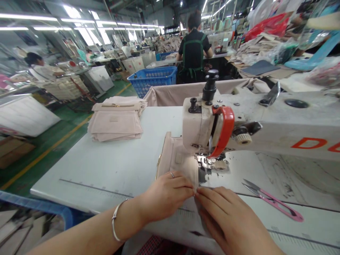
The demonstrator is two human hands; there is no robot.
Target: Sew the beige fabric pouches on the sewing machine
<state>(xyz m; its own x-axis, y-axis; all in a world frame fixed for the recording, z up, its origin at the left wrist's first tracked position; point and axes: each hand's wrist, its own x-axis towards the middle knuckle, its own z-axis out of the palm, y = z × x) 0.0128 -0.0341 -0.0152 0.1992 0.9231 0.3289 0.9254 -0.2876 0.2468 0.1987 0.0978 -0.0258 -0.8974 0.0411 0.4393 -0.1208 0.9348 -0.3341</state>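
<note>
A beige fabric piece (175, 159) with a gold zipper edge lies under the presser foot (209, 163) of a white sewing machine (265, 124). My left hand (166, 194), with a ring and a wrist bangle, pinches the near edge of the fabric with curled fingers. My right hand (228, 216) lies flat on the near edge of the same piece, fingertips meeting those of the left hand just in front of the needle.
A stack of finished beige pieces (117, 118) sits at the far left of the white table (106, 166). Pink thread snips (273, 202) lie at the right. A blue basket (152, 79) and a person in a black shirt (193, 49) are behind the table.
</note>
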